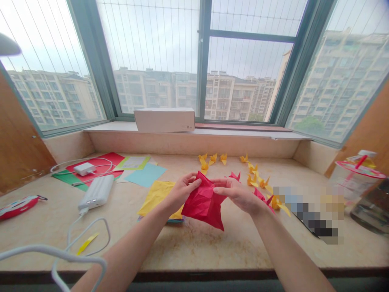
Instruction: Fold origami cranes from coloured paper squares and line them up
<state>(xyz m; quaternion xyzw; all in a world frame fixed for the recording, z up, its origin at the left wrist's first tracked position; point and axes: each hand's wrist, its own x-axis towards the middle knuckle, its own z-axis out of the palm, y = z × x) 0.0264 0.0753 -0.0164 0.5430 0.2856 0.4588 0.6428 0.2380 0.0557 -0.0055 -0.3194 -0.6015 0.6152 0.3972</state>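
A creased, partly folded red paper (204, 205) hangs just above the stone sill, held between both hands. My left hand (180, 193) pinches its upper left edge with thumb and fingers. My right hand (240, 194) grips its upper right part, fingers curled over the paper. Under the left hand lies a yellow paper sheet (156, 194). Behind and to the right of the hands sit several small folded paper cranes, yellow (212, 159) and red (234, 176), spread in a loose row.
At the left lie a white power bank (96, 192) with its white cable (73, 239), a charger (84, 168) on red and green sheets, a light blue sheet (145, 175) and a red pouch (16, 206). A white box (164, 119) stands on the window ledge. A lidded cup (352, 178) stands at the right.
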